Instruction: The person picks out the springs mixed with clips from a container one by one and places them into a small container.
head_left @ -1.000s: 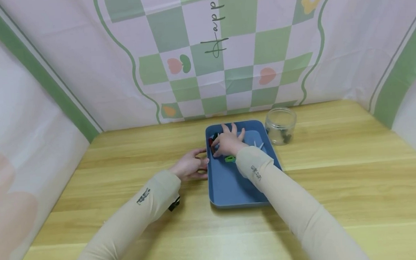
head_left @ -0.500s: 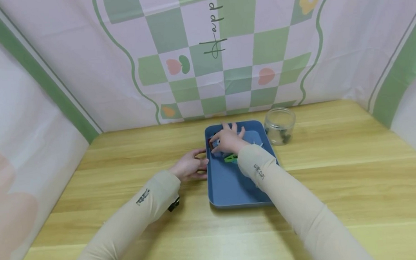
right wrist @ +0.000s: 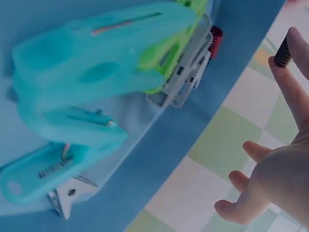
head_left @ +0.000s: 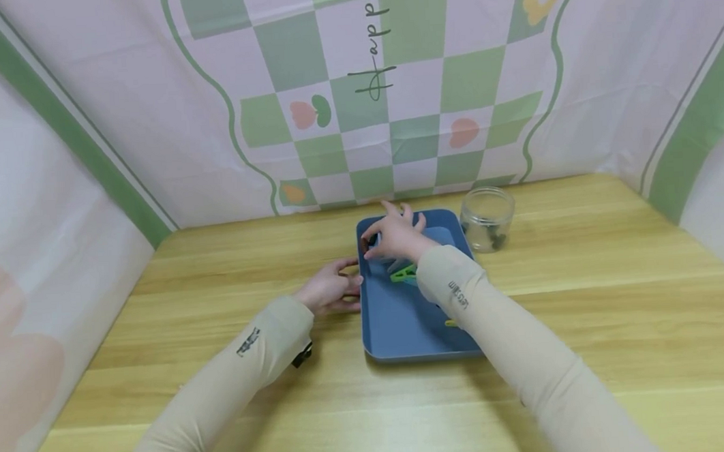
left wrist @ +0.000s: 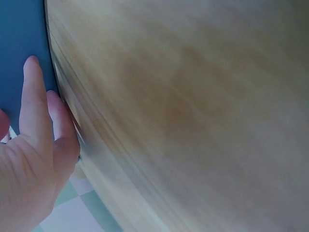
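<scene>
My right hand (head_left: 401, 239) is over the far left part of a blue tray (head_left: 394, 323), pinching a dark coil spring (right wrist: 283, 54) between thumb and index finger, the other fingers spread. Below it in the tray, the right wrist view shows a teal clothespin (right wrist: 91, 58), a green clothespin (head_left: 403, 273), grey plastic clips (right wrist: 181, 72) and a red coil spring (right wrist: 216, 41). My left hand (head_left: 331, 289) touches the tray's left wall, its fingers (left wrist: 33, 96) extended along it.
A clear jar (head_left: 488, 216) with some dark pieces inside stands right of the tray's far corner. Something small and yellow (head_left: 450, 323) lies in the tray beside my right sleeve. A printed cloth (head_left: 358, 144) hangs behind the wooden table (head_left: 247, 259).
My right hand has lifted away from the things at the tray's far left, with the dark spring now pinched in it. The left hand stays at the tray's wall.
</scene>
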Demonstrator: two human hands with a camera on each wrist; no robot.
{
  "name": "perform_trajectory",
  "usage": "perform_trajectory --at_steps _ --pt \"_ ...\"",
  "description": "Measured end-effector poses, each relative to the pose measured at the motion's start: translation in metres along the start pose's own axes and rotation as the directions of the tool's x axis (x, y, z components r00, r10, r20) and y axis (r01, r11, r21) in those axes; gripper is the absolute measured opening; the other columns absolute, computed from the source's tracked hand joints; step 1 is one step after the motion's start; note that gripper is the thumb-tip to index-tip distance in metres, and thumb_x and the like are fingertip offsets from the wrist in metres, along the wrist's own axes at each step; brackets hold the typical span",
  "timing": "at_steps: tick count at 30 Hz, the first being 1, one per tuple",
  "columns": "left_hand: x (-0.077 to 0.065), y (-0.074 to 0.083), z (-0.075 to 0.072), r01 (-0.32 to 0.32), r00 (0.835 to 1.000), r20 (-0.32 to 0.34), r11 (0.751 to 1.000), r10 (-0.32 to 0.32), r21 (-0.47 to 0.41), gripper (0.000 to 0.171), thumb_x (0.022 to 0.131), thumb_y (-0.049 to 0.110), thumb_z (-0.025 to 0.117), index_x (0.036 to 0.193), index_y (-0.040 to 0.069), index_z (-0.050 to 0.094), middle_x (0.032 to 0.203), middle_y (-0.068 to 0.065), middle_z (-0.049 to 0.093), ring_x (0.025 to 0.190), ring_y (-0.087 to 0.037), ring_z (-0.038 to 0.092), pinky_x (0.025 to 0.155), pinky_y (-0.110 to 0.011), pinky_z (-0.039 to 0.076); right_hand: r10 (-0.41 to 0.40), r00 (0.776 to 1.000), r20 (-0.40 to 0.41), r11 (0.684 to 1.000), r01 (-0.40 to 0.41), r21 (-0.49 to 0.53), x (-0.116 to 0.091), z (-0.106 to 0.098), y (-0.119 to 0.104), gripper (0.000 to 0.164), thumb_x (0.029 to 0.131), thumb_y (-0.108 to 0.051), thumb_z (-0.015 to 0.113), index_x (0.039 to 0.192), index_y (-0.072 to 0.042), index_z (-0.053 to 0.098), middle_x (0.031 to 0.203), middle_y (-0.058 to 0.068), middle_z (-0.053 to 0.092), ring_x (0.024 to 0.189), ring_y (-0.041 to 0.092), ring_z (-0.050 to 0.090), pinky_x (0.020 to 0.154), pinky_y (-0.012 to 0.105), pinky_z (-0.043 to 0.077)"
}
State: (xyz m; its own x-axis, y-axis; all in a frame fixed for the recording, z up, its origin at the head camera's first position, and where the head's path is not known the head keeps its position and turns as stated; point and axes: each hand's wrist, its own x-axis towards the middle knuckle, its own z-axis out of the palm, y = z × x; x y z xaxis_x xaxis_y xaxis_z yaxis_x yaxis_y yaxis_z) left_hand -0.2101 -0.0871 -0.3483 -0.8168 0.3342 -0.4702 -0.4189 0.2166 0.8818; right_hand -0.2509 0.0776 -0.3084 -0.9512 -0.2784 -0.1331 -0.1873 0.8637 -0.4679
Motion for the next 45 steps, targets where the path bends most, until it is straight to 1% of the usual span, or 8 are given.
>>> perform_trajectory --at_steps 9,16,21,26,35,40,45 --pt "0.0 0.0 0.0 0.009 1.0 -0.006 1.0 -0.009 -0.011 0.053 0.1 0.007 0.044 0.15 0.015 0.025 0.122 -0.02 0.057 0.103 -0.025 0.061 0.079 -0.035 0.056 -0.01 1.0 -0.016 1.0 0.01 0.027 -0.004 -0.013 0.001 0.039 0.083 -0.035 0.073 0.12 -0.023 0.067 0.159 0.011 0.002 0.141 0.043 -0.005 0.108 0.066 -0.001" --pt "0.0 0.001 0.001 0.013 1.0 -0.01 1.0 -0.013 -0.022 0.054 0.1 0.007 0.043 0.15 0.015 0.025 0.121 -0.02 0.057 0.105 -0.025 0.06 0.081 -0.036 0.055 -0.026 0.999 -0.024 0.999 0.027 0.042 -0.009 -0.021 0.009 0.04 0.083 -0.036 0.073 0.12 -0.022 0.067 0.159 0.012 0.003 0.14 0.044 -0.002 0.107 0.066 0.0" --pt "0.002 0.001 0.001 0.017 1.0 -0.012 1.0 -0.017 -0.004 0.055 0.1 0.007 0.044 0.15 0.014 0.024 0.123 -0.02 0.056 0.107 -0.025 0.06 0.083 -0.037 0.055 -0.019 1.0 -0.019 0.999 0.02 0.036 -0.012 -0.025 0.015 0.04 0.083 -0.036 0.073 0.12 -0.023 0.067 0.159 0.012 0.001 0.139 0.044 -0.003 0.107 0.066 0.002" --pt "0.004 -0.001 0.0 0.014 1.0 -0.013 1.0 -0.014 0.001 0.055 0.1 0.006 0.045 0.15 0.014 0.024 0.122 -0.019 0.057 0.102 -0.023 0.06 0.082 -0.036 0.056 -0.02 1.0 -0.024 0.999 0.021 0.042 -0.019 -0.033 0.021 0.042 0.083 -0.036 0.073 0.122 -0.022 0.066 0.159 0.012 0.002 0.14 0.044 -0.004 0.107 0.065 0.004" --pt "0.001 0.001 0.0 -0.001 1.0 -0.01 1.0 0.001 -0.012 0.054 0.1 0.006 0.045 0.15 0.014 0.026 0.12 -0.02 0.059 0.096 -0.02 0.061 0.079 -0.034 0.055 -0.063 0.997 -0.054 0.996 0.066 0.053 -0.031 -0.054 0.027 0.043 0.082 -0.033 0.074 0.122 -0.017 0.066 0.158 0.013 0.005 0.139 0.045 -0.003 0.106 0.067 0.004" --pt "0.0 0.002 0.0 -0.001 1.0 -0.018 1.0 0.001 0.0 0.054 0.099 0.005 0.045 0.149 0.014 0.026 0.119 -0.019 0.059 0.094 -0.019 0.06 0.075 -0.032 0.055 -0.064 0.996 -0.055 0.995 0.068 0.076 -0.035 -0.062 0.03 0.043 0.083 -0.032 0.073 0.123 -0.016 0.065 0.159 0.012 0.003 0.138 0.046 -0.005 0.104 0.066 0.004" --pt "0.001 0.001 0.0 0.006 1.0 -0.018 1.0 -0.006 0.008 0.055 0.099 0.004 0.045 0.15 0.014 0.026 0.121 -0.02 0.058 0.093 -0.019 0.06 0.073 -0.03 0.055 -0.055 0.996 -0.072 0.996 0.06 0.065 -0.036 -0.067 0.04 0.043 0.083 -0.033 0.073 0.122 -0.015 0.066 0.159 0.013 0.004 0.138 0.048 -0.004 0.104 0.067 0.004"
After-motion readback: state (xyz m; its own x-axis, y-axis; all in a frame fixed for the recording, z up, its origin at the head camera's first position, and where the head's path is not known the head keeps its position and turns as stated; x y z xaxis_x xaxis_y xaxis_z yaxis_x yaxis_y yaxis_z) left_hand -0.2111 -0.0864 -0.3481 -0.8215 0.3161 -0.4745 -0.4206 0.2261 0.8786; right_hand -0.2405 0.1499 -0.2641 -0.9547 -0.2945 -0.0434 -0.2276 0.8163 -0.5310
